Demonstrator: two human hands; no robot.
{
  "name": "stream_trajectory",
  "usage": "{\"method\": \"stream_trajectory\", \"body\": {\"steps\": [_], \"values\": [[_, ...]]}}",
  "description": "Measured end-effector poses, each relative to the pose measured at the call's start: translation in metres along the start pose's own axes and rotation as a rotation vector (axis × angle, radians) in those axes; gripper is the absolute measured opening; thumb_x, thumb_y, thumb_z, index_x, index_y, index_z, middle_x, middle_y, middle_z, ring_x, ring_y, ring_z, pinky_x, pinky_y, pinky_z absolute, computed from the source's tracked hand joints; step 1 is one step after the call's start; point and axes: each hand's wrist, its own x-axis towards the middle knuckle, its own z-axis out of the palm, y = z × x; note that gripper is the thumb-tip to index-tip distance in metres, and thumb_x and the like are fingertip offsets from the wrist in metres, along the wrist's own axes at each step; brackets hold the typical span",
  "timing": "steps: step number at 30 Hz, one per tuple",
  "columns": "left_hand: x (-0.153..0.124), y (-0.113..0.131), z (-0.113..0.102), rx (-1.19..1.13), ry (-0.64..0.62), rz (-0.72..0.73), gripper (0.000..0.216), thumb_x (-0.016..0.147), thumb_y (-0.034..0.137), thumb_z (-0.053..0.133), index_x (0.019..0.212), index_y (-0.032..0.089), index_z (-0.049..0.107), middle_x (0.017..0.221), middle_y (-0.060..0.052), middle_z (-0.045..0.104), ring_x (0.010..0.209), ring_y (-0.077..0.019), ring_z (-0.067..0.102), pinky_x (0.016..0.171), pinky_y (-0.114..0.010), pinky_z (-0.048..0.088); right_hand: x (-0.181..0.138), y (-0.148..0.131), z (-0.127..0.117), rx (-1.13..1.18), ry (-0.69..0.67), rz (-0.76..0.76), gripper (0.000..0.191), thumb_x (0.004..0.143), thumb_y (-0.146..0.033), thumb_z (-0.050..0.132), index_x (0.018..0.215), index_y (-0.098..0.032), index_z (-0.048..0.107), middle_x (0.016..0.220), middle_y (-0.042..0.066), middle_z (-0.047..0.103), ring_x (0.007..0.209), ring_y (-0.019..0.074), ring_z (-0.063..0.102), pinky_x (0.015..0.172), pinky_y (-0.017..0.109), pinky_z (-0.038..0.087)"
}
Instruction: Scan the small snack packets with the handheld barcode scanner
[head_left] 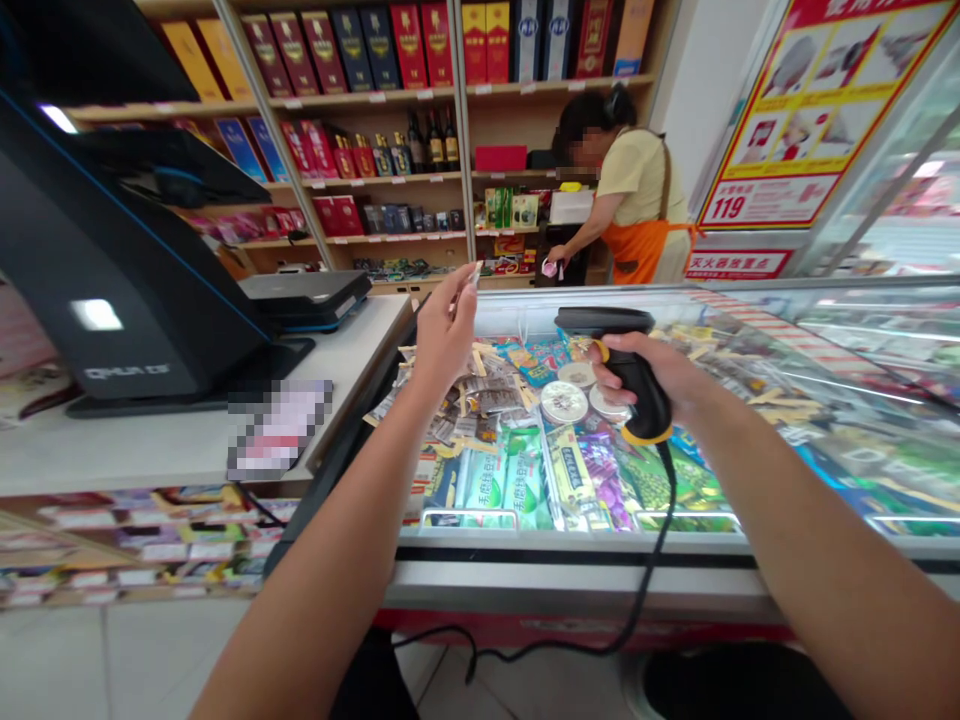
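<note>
A black barcode scanner (651, 395) with yellow trim is grasped around its handle by the right hand (664, 365), and is held above a glass-topped chest (555, 545). From the base of the handle a black cable (664, 540) is hung in a loop past the front edge of the chest. At the left, a small whitish item (475, 274) is pinched at the fingertips of the left hand (444, 325) (what it is cannot be told), near the far rim of the chest.

The chest is filled with wrapped goods. Brown packs (499, 398) are heaped at its left, with pale flat strips scattered among them. Round tubs (564, 402) are grouped near the middle, partly covered from view by the right hand. In the near part, light green packets (523, 475) are laid beside a yellowish packet (571, 470) and purple packets (600, 465).

Behind, a wooden shelf unit (459, 130) is stocked with tall gift boxes (375, 45) on an upper shelf; dark bottles (435, 140) are stood among smaller boxes below. In front of it, a co-worker (645, 190) in an orange apron is bent forward, with a pinkish thing (551, 268) at one hand.

On the counter (150, 445) at the left, a black terminal (127, 300) and a flat-topped device (307, 295) are placed.
</note>
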Motion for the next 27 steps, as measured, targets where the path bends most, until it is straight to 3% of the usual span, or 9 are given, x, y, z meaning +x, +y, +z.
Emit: {"method": "stream_trajectory", "body": {"steps": [2, 5, 8, 10, 17, 21, 24, 27], "values": [[0.003, -0.009, -0.012, 0.377, -0.117, 0.138, 0.046, 0.096, 0.044, 0.046, 0.132, 0.021, 0.063, 0.13, -0.011, 0.064, 0.124, -0.0254, 0.055, 0.11, -0.04, 0.038, 0.001, -0.001, -0.002, 0.048, 0.032, 0.013, 0.023, 0.082, -0.041, 0.067, 0.08, -0.019, 0.059, 0.059, -0.002, 0.052, 0.042, 0.0104, 0.041, 0.039, 0.025, 0.034], [0.003, -0.024, -0.022, 0.769, -0.336, 0.106, 0.046, 0.095, 0.039, 0.046, 0.135, 0.022, 0.063, 0.129, -0.012, 0.064, 0.123, -0.028, 0.054, 0.109, -0.044, 0.038, 0.002, -0.001, -0.004, 0.073, 0.056, 0.011, 0.022, 0.083, -0.039, 0.066, 0.08, -0.019, 0.059, 0.06, -0.002, 0.052, 0.043, 0.0108, 0.042, 0.039, 0.026, 0.036], [-0.002, -0.036, -0.021, 0.939, -0.599, -0.005, 0.045, 0.094, 0.042, 0.048, 0.132, 0.026, 0.065, 0.129, -0.011, 0.067, 0.12, -0.0296, 0.059, 0.103, -0.042, 0.043, 0.003, 0.001, -0.005, 0.057, 0.064, 0.014, 0.022, 0.082, -0.04, 0.067, 0.081, -0.02, 0.059, 0.061, -0.002, 0.052, 0.044, 0.0115, 0.043, 0.04, 0.027, 0.037], [-0.005, -0.038, -0.019, 0.951, -0.697, -0.049, 0.047, 0.094, 0.046, 0.046, 0.133, 0.026, 0.064, 0.129, -0.01, 0.068, 0.119, -0.029, 0.062, 0.1, -0.039, 0.045, 0.003, 0.0, -0.006, 0.045, 0.076, 0.01, 0.023, 0.082, -0.041, 0.068, 0.082, -0.02, 0.059, 0.061, -0.002, 0.053, 0.045, 0.0117, 0.043, 0.04, 0.027, 0.036], [-0.007, -0.017, -0.017, 0.942, -0.523, 0.036, 0.049, 0.098, 0.048, 0.041, 0.13, 0.02, 0.065, 0.133, -0.015, 0.065, 0.123, -0.0347, 0.059, 0.107, -0.051, 0.04, -0.004, -0.025, -0.028, 0.055, 0.148, -0.096, 0.025, 0.077, -0.042, 0.07, 0.08, -0.021, 0.056, 0.059, -0.005, 0.045, 0.045, 0.0103, 0.04, 0.044, 0.027, 0.034], [-0.023, 0.004, 0.017, 0.775, -0.479, 0.179, 0.041, 0.099, 0.04, 0.042, 0.123, 0.017, 0.066, 0.126, -0.015, 0.068, 0.123, -0.0309, 0.056, 0.111, -0.05, 0.037, -0.01, -0.045, -0.06, 0.154, 0.206, -0.225, 0.025, 0.075, -0.04, 0.072, 0.085, -0.024, 0.057, 0.066, -0.005, 0.053, 0.049, 0.009, 0.041, 0.05, 0.027, 0.038], [-0.047, 0.024, 0.064, 0.597, -0.63, 0.194, 0.041, 0.098, 0.038, 0.044, 0.13, 0.017, 0.06, 0.129, -0.013, 0.066, 0.123, -0.0281, 0.056, 0.108, -0.046, 0.041, -0.018, -0.049, -0.086, 0.249, 0.25, -0.297, 0.017, 0.085, -0.039, 0.06, 0.088, -0.023, 0.061, 0.075, -0.004, 0.061, 0.051, 0.0058, 0.044, 0.054, 0.027, 0.036], [-0.068, 0.039, 0.114, 0.527, -0.821, 0.087, 0.053, 0.096, 0.048, 0.046, 0.138, 0.016, 0.052, 0.136, -0.018, 0.059, 0.13, -0.0322, 0.051, 0.103, -0.048, 0.045, -0.026, -0.042, -0.104, 0.207, 0.321, -0.34, 0.019, 0.085, -0.043, 0.059, 0.086, -0.025, 0.061, 0.074, -0.004, 0.06, 0.049, 0.006, 0.041, 0.053, 0.028, 0.034]]}}
